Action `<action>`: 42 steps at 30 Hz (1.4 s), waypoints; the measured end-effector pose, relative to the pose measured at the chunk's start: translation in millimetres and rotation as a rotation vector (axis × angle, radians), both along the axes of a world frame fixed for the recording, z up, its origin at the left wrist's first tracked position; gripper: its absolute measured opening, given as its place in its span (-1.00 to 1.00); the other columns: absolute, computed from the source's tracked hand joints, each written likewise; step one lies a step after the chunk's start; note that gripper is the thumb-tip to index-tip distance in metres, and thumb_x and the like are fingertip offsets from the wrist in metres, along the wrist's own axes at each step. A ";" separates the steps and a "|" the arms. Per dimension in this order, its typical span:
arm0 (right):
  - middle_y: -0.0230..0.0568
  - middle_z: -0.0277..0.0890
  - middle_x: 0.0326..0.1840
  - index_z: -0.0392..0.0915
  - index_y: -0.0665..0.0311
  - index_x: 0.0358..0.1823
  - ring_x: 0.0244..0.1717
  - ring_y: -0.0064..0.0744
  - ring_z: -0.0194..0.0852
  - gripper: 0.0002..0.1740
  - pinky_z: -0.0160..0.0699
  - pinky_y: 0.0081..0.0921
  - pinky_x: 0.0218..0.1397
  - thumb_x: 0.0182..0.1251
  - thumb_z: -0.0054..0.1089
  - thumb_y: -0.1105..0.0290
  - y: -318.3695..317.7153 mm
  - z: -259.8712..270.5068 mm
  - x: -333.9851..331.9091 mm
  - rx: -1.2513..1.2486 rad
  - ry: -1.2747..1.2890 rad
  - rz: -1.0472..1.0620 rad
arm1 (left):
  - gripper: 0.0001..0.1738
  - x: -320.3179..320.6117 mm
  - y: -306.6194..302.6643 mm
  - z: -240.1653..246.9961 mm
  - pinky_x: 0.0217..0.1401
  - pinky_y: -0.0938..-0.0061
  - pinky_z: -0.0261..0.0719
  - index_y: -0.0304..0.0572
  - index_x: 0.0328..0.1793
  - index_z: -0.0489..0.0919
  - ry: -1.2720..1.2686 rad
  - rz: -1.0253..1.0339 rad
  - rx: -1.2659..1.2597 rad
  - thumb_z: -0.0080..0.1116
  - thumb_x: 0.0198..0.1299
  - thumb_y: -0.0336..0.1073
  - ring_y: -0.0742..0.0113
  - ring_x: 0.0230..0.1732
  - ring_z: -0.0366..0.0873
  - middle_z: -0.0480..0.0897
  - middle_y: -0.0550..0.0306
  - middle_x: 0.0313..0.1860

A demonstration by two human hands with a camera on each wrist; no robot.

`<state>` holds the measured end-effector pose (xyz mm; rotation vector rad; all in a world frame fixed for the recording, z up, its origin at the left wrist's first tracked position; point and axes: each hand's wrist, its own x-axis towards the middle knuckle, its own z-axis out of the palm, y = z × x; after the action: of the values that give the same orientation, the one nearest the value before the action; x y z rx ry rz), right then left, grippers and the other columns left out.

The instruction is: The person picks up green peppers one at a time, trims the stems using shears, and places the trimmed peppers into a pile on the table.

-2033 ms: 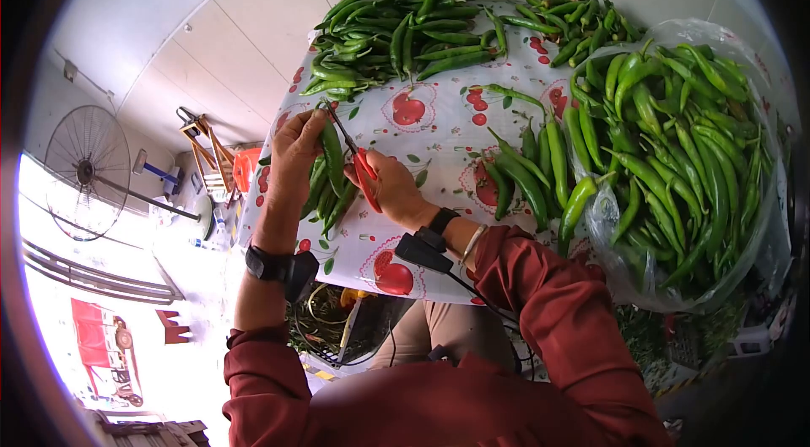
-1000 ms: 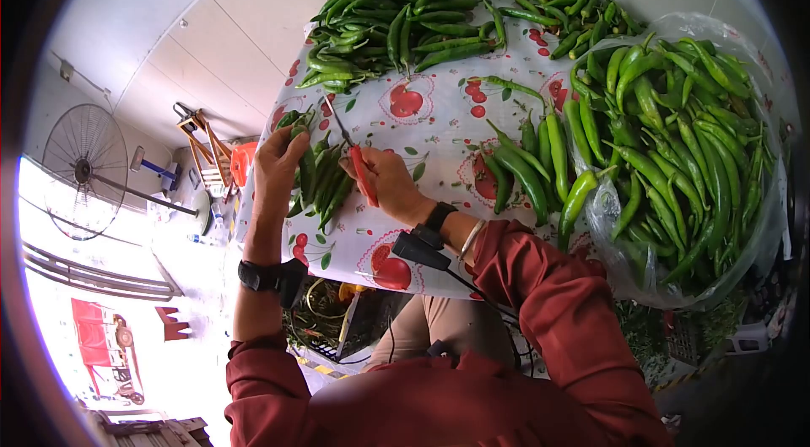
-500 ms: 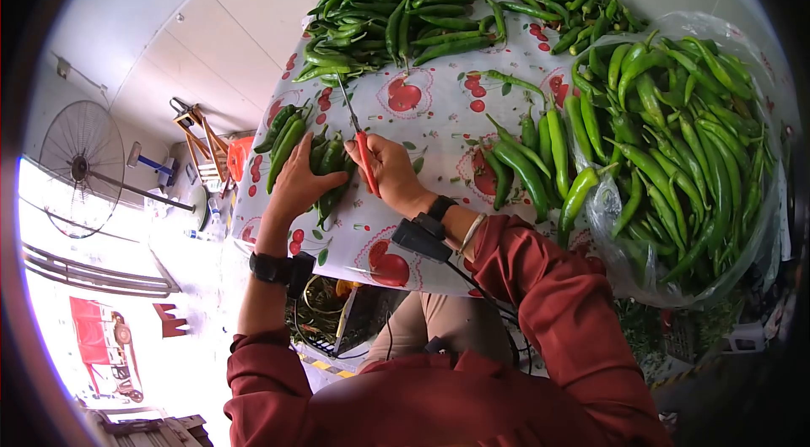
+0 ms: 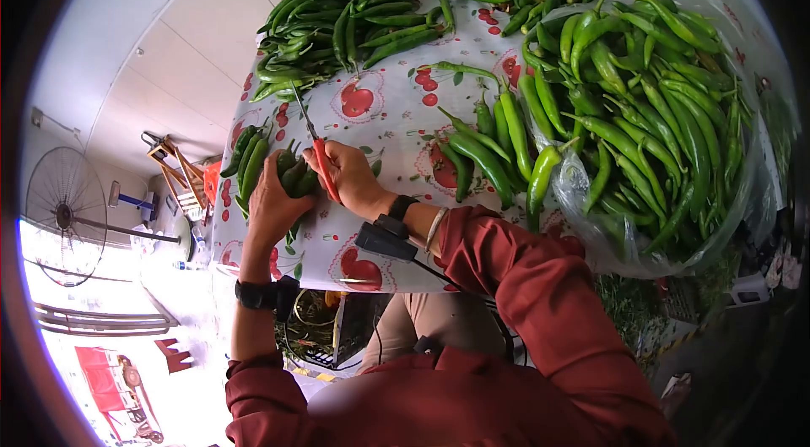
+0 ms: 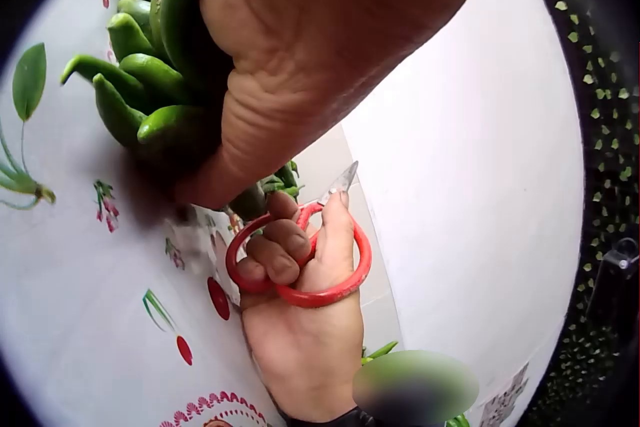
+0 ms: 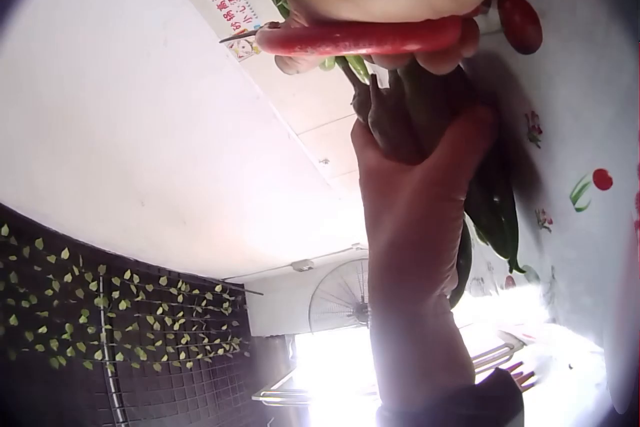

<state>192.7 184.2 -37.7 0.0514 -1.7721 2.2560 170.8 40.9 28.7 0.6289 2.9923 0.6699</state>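
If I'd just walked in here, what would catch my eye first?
Probably the big heap of green chili peppers in a clear plastic bag, filling the right of the head view. Next, the red-handled scissors in the right hand, left of that view's middle, bright against the white tablecloth printed with red fruit. Just left of them, the left hand grips a smaller bunch of peppers.
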 end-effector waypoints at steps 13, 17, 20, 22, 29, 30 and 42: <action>-0.42 0.29 -0.73 0.40 0.24 -0.48 -0.77 -0.65 0.19 -0.61 0.20 -0.65 -0.70 0.38 0.07 0.08 4.7 1.6 -1.2 -0.135 -0.048 0.081 | -0.14 -1.9 -8.6 4.9 0.05 0.18 0.46 -0.16 0.28 0.23 0.044 0.083 0.040 0.33 -0.25 -0.29 -0.19 0.02 0.52 0.58 -0.17 -0.03; -0.42 0.29 -0.72 0.40 0.24 -0.47 -0.77 -0.65 0.19 -0.61 0.22 -0.64 -0.70 0.38 0.07 0.09 5.9 1.8 -1.2 -0.138 -0.060 0.092 | -0.23 -6.9 -14.2 4.5 0.00 0.27 0.50 -0.16 0.22 0.28 0.087 0.136 0.143 0.34 -0.21 -0.32 -0.01 -0.04 0.58 0.60 -0.09 -0.06; -0.43 0.28 -0.72 0.42 0.25 -0.46 -0.77 -0.65 0.19 -0.62 0.21 -0.65 -0.70 0.37 0.08 0.10 5.2 1.9 -0.8 -0.182 -0.065 0.114 | -0.34 -18.4 -27.4 4.8 -0.14 0.52 0.51 -0.19 0.15 0.35 0.000 0.061 0.488 0.31 -0.17 -0.47 0.44 -0.19 0.53 0.60 0.11 -0.16; -0.43 0.28 -0.71 0.42 0.25 -0.45 -0.77 -0.65 0.19 -0.63 0.21 -0.65 -0.71 0.37 0.09 0.10 4.0 3.1 -0.7 -0.219 -0.067 0.122 | -0.35 -20.7 -38.5 8.6 -0.16 0.52 0.52 -0.22 0.14 0.36 -0.029 0.106 0.538 0.31 -0.18 -0.49 0.42 -0.21 0.53 0.59 0.11 -0.16; -0.46 0.28 -0.70 0.39 0.23 -0.45 -0.75 -0.69 0.20 -0.70 0.16 -0.62 -0.73 0.39 0.08 0.21 4.0 2.5 1.1 -0.216 -0.108 0.136 | -0.50 5.0 -26.1 62.6 -0.22 0.50 0.57 -0.37 0.10 0.49 -0.294 0.094 0.992 0.19 -0.04 -0.38 0.30 -0.29 0.58 0.61 0.05 -0.17; -0.46 0.30 -0.66 0.42 0.23 -0.41 -0.73 -0.70 0.22 -0.73 0.17 -0.63 -0.73 0.41 0.04 0.23 -0.5 -8.0 -6.8 -0.194 -0.081 0.113 | -0.50 9.7 -18.4 70.3 -0.18 0.47 0.57 -0.36 0.11 0.48 -0.344 0.111 1.042 0.18 -0.02 -0.34 0.29 -0.26 0.58 0.60 0.04 -0.16; -0.35 0.37 -0.71 0.46 0.31 -0.48 -0.73 -0.49 0.36 -0.63 0.29 -0.50 -0.71 0.41 -0.02 0.18 1.6 -4.9 -0.3 -0.190 -0.179 0.095 | -0.61 14.0 138.8 87.9 -0.30 0.42 0.66 -0.31 0.04 0.45 -0.902 -0.194 1.180 0.16 0.14 -0.24 0.27 -0.38 0.62 0.62 0.03 -0.25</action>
<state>192.4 185.8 -42.6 -0.1093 -1.6602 2.5587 184.8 179.7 116.7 0.3886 1.4951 1.9869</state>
